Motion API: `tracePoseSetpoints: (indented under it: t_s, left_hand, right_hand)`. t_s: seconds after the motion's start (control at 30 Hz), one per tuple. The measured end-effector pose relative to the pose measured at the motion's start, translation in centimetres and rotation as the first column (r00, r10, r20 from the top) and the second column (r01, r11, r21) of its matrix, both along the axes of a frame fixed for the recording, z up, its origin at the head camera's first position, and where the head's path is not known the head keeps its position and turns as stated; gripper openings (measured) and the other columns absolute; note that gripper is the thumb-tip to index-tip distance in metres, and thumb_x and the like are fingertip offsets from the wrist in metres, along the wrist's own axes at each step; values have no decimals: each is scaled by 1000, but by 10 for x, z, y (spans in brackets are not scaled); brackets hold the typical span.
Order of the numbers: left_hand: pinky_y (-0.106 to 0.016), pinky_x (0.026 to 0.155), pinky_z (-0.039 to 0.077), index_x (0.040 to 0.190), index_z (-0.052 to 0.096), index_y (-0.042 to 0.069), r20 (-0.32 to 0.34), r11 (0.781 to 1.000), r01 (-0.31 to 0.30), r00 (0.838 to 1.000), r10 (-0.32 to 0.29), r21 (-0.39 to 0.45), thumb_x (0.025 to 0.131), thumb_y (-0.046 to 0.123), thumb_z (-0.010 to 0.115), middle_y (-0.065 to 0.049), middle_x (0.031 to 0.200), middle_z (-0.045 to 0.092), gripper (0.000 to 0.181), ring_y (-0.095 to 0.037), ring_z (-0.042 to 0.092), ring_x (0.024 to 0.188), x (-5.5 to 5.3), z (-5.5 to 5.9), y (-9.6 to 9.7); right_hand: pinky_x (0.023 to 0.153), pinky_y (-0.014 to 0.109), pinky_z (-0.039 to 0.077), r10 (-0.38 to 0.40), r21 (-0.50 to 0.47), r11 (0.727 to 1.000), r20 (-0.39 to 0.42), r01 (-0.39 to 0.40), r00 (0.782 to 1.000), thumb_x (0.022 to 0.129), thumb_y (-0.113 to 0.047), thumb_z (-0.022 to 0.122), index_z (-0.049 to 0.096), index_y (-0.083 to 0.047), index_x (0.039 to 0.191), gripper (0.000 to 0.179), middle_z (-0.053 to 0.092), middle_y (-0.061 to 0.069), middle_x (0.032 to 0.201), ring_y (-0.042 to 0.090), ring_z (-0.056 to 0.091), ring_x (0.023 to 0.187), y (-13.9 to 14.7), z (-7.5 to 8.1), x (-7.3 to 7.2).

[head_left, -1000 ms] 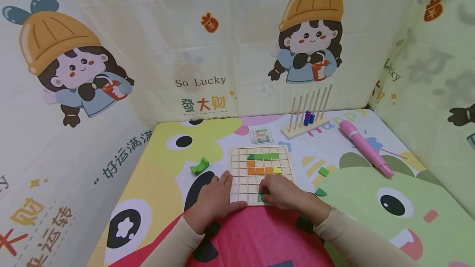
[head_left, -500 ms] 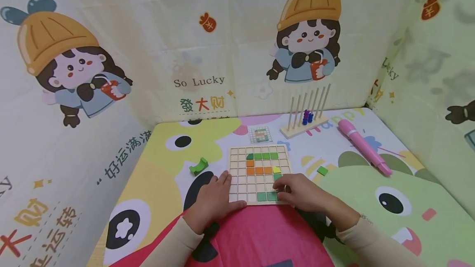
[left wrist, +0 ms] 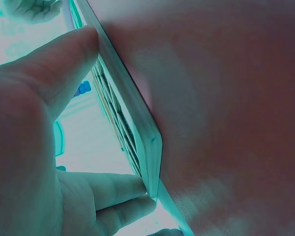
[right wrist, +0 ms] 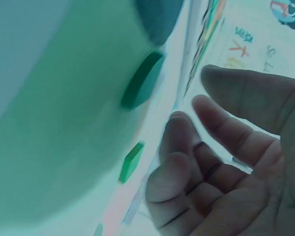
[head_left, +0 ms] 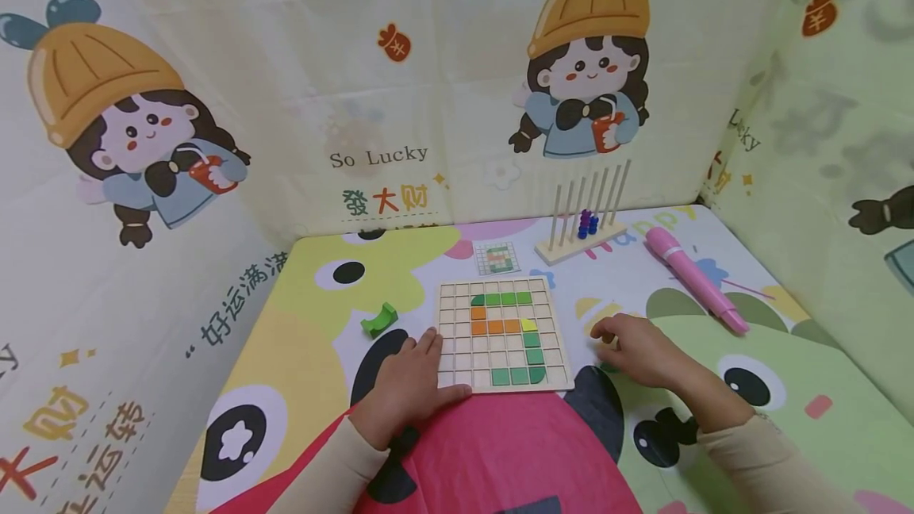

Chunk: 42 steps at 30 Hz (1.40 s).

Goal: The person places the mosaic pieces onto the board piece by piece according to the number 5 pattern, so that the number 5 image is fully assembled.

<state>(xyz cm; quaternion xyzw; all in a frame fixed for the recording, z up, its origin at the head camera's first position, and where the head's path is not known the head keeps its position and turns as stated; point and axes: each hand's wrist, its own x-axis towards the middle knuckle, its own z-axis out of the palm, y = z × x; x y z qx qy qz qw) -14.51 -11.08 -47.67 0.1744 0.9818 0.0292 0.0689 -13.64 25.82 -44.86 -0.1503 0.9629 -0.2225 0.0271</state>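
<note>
A wooden grid board (head_left: 455, 343) lies in front of the person, with green, orange and yellow tiles set in its cells. A dark green round-cornered tile (head_left: 537, 375) fills a cell near its front right corner. The left hand (head_left: 407, 379) rests against the board's near left corner, fingers along the left edge and thumb at the front edge. To the right of the board, the right hand (head_left: 643, 351) hovers with loosely bent fingers and nothing between them. Beside it in the right wrist view lie a dark green curved tile (right wrist: 142, 81) and a green square tile (right wrist: 132, 163).
A small patterned card (head_left: 497, 258) lies behind the board. Further back stands a wooden peg rack (head_left: 580, 244) with blue and purple bear-shaped counters (head_left: 585, 224). A pink pen-like stick (head_left: 696, 280) lies to the right, a green curved block (head_left: 379, 320) to the left.
The right hand has moved off the board to the right. Green tiles now show down the right side and in the front right corner. The left hand stays in place.
</note>
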Motion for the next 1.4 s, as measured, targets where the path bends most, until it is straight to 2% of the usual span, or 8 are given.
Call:
tracePoseSetpoints:
  t_s: [0.13,0.4,0.6,0.7,0.93,1.03,1.17,1.4]
  left_hand:
    - [-47,86,61,159,40,6,2,1000,3,1000,-3,4,81,77,67,-13,163,42,109,-36,50,136,0,2,0]
    - [-47,86,61,159,40,6,5,1000,3,1000,-3,7,81,76,68,-13,163,42,109,-36,50,135,0,2,0]
    - [-47,85,61,158,40,5,13,1000,1,1000,-1,8,81,77,67,-13,163,42,109,-36,50,135,2,1,0]
    - [-46,84,61,159,40,6,19,1000,-4,1000,4,14,81,77,68,-13,163,42,109,-36,50,135,2,1,1]
    - [-47,84,61,158,41,6,8,1000,-12,1000,12,19,79,76,70,-12,163,43,110,-36,51,134,0,1,-1]
    - [-47,83,61,159,41,6,12,1000,-20,1000,20,19,79,76,71,-12,163,43,110,-36,50,135,0,1,-3]
    - [-47,84,61,159,40,7,17,1000,-22,1000,22,11,80,76,70,-12,163,42,110,-36,50,136,0,2,-4]
    - [-48,88,60,159,41,6,23,1000,-9,1000,9,17,81,77,68,-12,163,42,109,-37,49,137,0,3,-1]
  right_hand:
    - [79,47,56,8,44,999,28,-9,1000,83,-9,80,75,-5,104,22,72,4,93,23,66,88,9,-1,3]
    - [66,30,43,40,86,995,29,-42,999,83,-6,80,76,-8,93,11,59,-6,74,13,49,71,9,-6,8]
    - [68,32,50,42,117,992,89,-53,995,85,-6,82,75,-7,91,10,66,-4,79,13,53,73,8,-5,8]
    - [67,32,49,49,99,994,74,-56,996,83,-8,83,71,-9,86,12,64,-4,78,12,53,72,12,-4,9]
    - [60,27,42,40,0,999,17,-41,999,82,-12,83,67,-17,79,17,58,-10,69,7,48,65,14,-5,8]
    - [59,26,45,43,-117,993,70,-34,997,87,-11,80,70,-13,89,10,62,-8,71,7,54,63,1,-3,5]
    - [62,27,55,69,-288,958,184,-13,981,91,-9,76,72,-4,102,13,70,-2,78,11,64,65,-31,0,0]
    - [64,30,58,133,-384,923,220,-39,966,93,-7,74,72,-5,98,6,70,0,79,16,69,66,-82,-2,-8]
